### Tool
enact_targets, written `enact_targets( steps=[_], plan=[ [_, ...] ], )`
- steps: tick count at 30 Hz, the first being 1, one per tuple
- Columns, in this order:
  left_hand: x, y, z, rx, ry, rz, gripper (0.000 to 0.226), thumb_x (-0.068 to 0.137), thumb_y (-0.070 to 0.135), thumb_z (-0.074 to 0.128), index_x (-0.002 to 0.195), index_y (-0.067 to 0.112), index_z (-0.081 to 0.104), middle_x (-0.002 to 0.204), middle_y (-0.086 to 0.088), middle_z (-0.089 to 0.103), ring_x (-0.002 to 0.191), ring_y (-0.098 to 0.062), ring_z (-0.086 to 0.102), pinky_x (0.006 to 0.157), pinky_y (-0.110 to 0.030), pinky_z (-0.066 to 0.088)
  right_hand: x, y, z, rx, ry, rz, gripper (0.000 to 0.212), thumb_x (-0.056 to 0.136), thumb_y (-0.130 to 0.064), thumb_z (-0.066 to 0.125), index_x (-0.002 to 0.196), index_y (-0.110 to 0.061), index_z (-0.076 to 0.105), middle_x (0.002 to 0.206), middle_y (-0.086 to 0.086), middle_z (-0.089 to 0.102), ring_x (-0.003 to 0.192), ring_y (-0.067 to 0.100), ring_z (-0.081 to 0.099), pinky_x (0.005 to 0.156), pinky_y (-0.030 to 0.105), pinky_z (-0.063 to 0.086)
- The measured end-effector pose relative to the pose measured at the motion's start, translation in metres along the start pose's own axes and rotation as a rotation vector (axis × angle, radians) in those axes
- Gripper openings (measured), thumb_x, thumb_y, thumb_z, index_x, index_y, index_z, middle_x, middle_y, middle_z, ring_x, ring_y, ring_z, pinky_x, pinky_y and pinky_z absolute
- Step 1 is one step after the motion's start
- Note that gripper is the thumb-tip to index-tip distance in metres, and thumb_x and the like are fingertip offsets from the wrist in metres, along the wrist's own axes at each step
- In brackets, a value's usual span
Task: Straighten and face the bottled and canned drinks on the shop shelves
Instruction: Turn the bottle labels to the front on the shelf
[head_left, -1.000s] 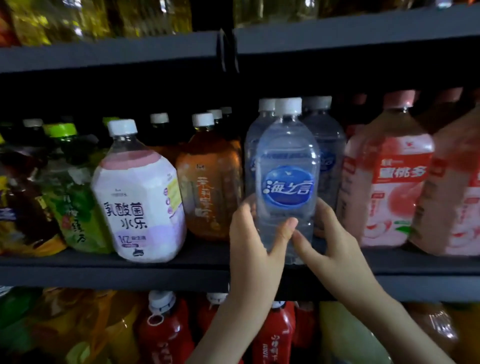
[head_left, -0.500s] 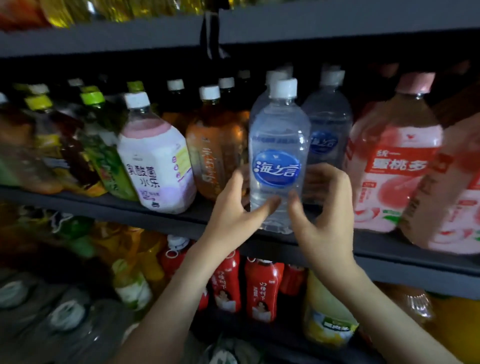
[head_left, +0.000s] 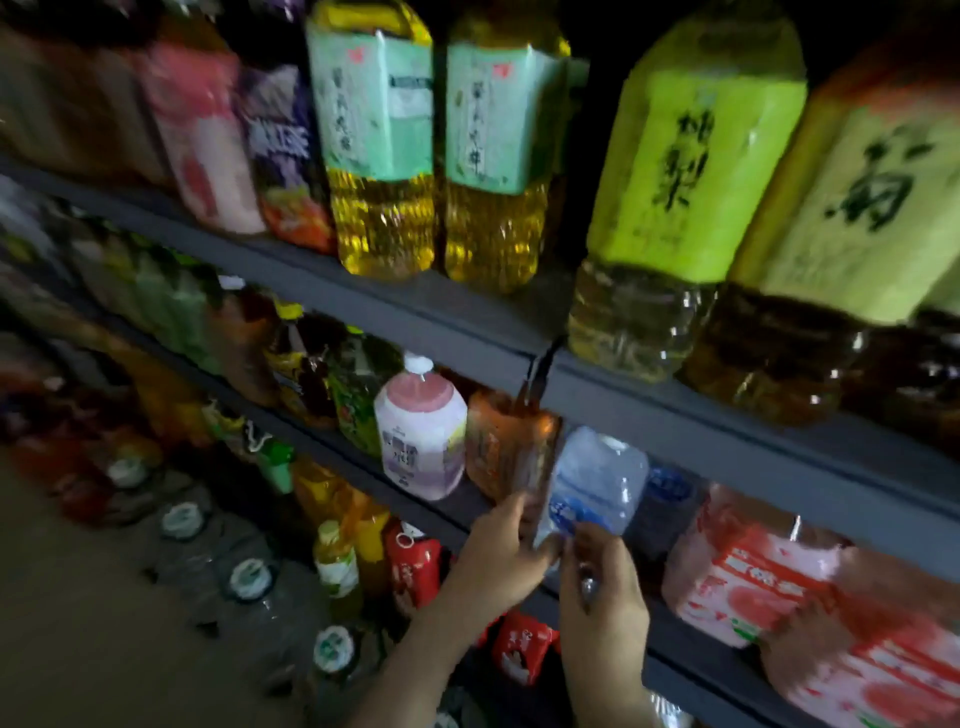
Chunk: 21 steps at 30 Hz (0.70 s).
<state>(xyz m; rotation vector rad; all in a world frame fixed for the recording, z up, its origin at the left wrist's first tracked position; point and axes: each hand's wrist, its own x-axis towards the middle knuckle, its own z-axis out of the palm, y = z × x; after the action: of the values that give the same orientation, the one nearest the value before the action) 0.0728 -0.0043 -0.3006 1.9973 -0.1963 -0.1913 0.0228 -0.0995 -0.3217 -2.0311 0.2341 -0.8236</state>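
Dim floor (head_left: 78, 623) lower left; capped water jugs (head_left: 249, 577) on it.

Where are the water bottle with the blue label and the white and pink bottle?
water bottle (head_left: 595, 480): head view, clear body above the label.
white and pink bottle (head_left: 421, 447): head view, white front label.

Blur smears the water bottle (head_left: 592, 483), its base hidden behind the left hand (head_left: 498, 561) and right hand (head_left: 602, 597).

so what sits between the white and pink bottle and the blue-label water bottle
An orange-brown bottle, between the white and pink bottle and the water bottle; the head view shows it, blurred.
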Motion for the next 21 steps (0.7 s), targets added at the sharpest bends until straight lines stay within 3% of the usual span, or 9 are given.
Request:
enact_targets(
  steps=[5,7,10,13,18,21],
  plan=[
    [-0.019,0.034,-0.032,0.030,-0.002,-0.086,0.024,0.093,0.012,0.050,0.115,0.016,0.059,0.108,0.001,0.067,0.104,-0.012,0.061,0.077,-0.010,0.041,0.012,-0.057,-0.004,0.121,-0.258,0.263,0.039,0.088,0.002,0.059,0.082,-0.036,0.057,0.082,-0.014,0.062,0.075,0.004,0.058,0.064,0.005,0.039],
    [-0.029,0.058,-0.053,0.034,0.010,-0.128,0.024,0.095,0.012,0.045,0.114,0.015,0.060,0.111,-0.003,0.066,0.106,-0.016,0.059,0.083,-0.018,0.043,0.021,-0.089,-0.009,0.122,-0.337,0.320,0.032,0.091,0.001,0.053,0.082,-0.029,0.058,0.079,-0.011,0.060,0.070,0.008,0.056,0.060,0.005,0.038],
    [-0.044,0.095,-0.087,-0.080,0.048,-0.225,0.023,0.092,0.011,0.044,0.097,0.022,0.063,0.108,-0.008,0.067,0.104,-0.022,0.062,0.095,-0.034,0.048,0.035,-0.138,-0.015,0.118,-0.429,0.364,0.015,0.094,-0.005,0.049,0.092,-0.015,0.059,0.080,-0.003,0.060,0.067,0.000,0.052,0.056,0.007,0.039],
    [-0.058,0.124,-0.122,-0.123,0.105,-0.298,0.021,0.084,0.024,0.046,0.097,0.023,0.062,0.103,-0.007,0.067,0.099,-0.023,0.064,0.091,-0.046,0.050,0.050,-0.186,-0.021,0.100,-0.468,0.359,0.008,0.093,-0.010,0.053,0.094,-0.014,0.060,0.082,-0.002,0.060,0.070,0.009,0.054,0.056,0.012,0.037],
    [-0.077,0.190,-0.183,-0.096,0.131,-0.301,0.011,0.093,0.018,0.049,0.090,0.024,0.058,0.092,-0.001,0.064,0.088,-0.019,0.061,0.080,-0.033,0.050,0.078,-0.268,-0.035,0.108,-0.483,0.388,0.005,0.092,-0.016,0.057,0.093,-0.015,0.062,0.083,-0.002,0.062,0.074,0.011,0.055,0.063,0.018,0.038],
    [-0.073,0.227,-0.221,-0.045,0.076,-0.294,0.015,0.094,0.020,0.048,0.099,0.017,0.062,0.102,-0.007,0.064,0.093,-0.023,0.060,0.080,-0.033,0.050,0.097,-0.316,-0.043,0.121,-0.462,0.376,0.003,0.091,-0.016,0.059,0.092,-0.016,0.062,0.082,0.000,0.064,0.076,0.017,0.057,0.066,0.026,0.040]
  ],
)
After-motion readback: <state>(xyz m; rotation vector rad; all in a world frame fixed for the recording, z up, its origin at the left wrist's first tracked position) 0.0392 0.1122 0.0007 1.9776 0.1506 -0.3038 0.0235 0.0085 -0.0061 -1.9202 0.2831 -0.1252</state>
